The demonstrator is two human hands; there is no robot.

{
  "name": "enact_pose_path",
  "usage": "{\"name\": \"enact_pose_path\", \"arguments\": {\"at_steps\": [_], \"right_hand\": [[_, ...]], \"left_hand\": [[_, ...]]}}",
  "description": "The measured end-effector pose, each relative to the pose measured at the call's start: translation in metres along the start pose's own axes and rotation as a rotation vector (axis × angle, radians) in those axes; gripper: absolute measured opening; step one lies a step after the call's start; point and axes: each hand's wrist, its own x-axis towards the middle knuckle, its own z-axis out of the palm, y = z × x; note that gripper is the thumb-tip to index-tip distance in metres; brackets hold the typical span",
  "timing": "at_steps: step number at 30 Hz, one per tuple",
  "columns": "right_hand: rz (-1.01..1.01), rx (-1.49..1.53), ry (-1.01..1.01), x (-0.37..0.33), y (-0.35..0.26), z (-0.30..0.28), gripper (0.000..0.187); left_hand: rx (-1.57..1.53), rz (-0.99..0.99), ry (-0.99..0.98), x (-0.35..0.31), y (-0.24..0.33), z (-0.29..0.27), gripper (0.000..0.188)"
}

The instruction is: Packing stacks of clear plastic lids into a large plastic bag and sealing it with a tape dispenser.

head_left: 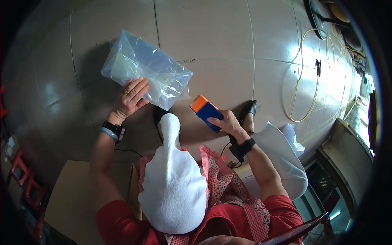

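A clear plastic bag (157,75), glossy and creased, is in front of me on the left. My left hand (134,96) lies on its near edge, fingers stretched out and held side by side. To the right of the bag, my right hand (226,122) is closed around a blue and orange block-shaped object (207,113). Its orange end points away from me, up and to the left; its kind I cannot make out. Between my forearms is a rounded white fabric shape (173,183), narrowing to a rounded tip at its far end.
Beige floor tiles (212,32) spread ahead. A yellow cable (300,81) loops at the right, near a round dark base (317,20). White sheet material (277,159) curls beside my right forearm. A cardboard box (77,196) stands left, with red plastic frames (26,175) beyond.
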Motion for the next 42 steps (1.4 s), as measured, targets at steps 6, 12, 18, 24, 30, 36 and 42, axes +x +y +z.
{"name": "enact_pose_path", "arguments": {"at_steps": [6,12,18,24,30,36,42], "right_hand": [[0.048,-0.091,0.059,0.049,-0.027,0.021,0.05],[0.117,-0.386,0.01,0.065,-0.067,0.038,0.05],[0.15,-0.516,0.328,0.004,-0.004,0.025,0.048],[0.027,-0.893,0.293,-0.008,0.036,-0.03,0.032],[-0.491,-0.314,0.416,0.08,-0.124,-0.004,0.027],[-0.528,-0.547,0.297,0.129,-0.196,0.049,0.04],[-0.321,-0.294,0.115,0.142,-0.199,0.045,0.027]], "left_hand": [[-0.021,0.012,0.007,0.005,0.002,0.005,0.04],[-0.008,-0.013,0.021,-0.001,0.003,-0.003,0.04],[-0.154,-0.072,0.04,0.008,0.014,-0.008,0.038],[-0.173,-0.38,0.317,0.021,0.028,-0.035,0.034],[-0.887,-1.106,0.44,0.018,0.038,-0.01,0.025],[-0.794,-1.068,0.443,0.021,0.033,-0.003,0.012],[-1.095,-1.167,0.653,0.04,0.046,0.007,0.013]]}}
